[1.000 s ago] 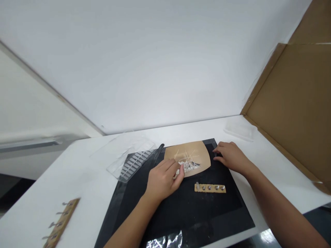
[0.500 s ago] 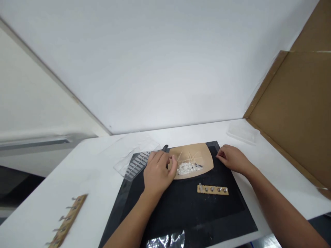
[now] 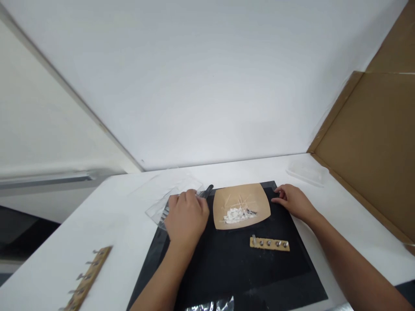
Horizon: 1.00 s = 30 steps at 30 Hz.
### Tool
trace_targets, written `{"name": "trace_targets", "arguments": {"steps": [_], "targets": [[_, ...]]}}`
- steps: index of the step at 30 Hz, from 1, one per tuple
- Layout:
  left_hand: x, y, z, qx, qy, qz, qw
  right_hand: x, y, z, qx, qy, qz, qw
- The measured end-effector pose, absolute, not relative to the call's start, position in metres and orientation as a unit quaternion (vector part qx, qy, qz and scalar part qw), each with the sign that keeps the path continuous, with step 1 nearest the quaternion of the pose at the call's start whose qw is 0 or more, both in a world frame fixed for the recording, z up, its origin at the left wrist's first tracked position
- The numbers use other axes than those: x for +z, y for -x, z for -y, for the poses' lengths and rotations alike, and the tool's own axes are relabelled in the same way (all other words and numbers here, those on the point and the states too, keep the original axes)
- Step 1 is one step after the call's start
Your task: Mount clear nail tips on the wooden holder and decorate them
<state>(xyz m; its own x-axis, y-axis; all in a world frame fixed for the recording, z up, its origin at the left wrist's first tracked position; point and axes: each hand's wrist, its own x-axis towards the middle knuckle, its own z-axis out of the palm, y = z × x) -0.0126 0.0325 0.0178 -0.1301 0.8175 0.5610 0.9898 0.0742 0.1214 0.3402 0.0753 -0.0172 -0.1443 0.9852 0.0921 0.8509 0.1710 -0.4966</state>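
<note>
My left hand is bent over the clear plastic case at the mat's upper left. Its curled fingers reach down into the case, where a few grey strips show; the fingertips are hidden. My right hand rests at the mat's right edge, with thumb and forefinger a little apart and nothing seen between them. Between the hands lies a tan paper tray with white bits and thin sticks on it. Below it is a small wooden strip with a row of metal studs and one clear upright piece at its left end.
A black mat covers the middle of the white table. A second studded strip lies at the left. Shiny film is at the front, a clear box at the back right. A dark handle sits beside the tray. Cardboard walls the right.
My left hand has moved left from the tan tray's edge onto the clear case, uncovering the tray. My right thumb and forefinger have parted slightly. The view has shifted a little.
</note>
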Motion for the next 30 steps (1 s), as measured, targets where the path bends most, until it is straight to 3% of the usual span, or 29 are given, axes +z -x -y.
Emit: {"name": "trace_targets", "arguments": {"steps": [7, 16, 30], "targets": [[0.035, 0.024, -0.034, -0.081, 0.589, 0.803, 0.045, -0.013, -0.334, -0.073, 0.184, 0.605, 0.752, 0.185], [0.032, 0.019, -0.026, -0.021, 0.639, 0.769, 0.011, -0.018, -0.353, -0.079, 0.181, 0.612, 0.748, 0.18], [0.013, 0.024, -0.03, 0.01, 0.665, 0.745, 0.053, -0.01, -0.337, -0.071, 0.111, 0.621, 0.751, 0.193]]}}
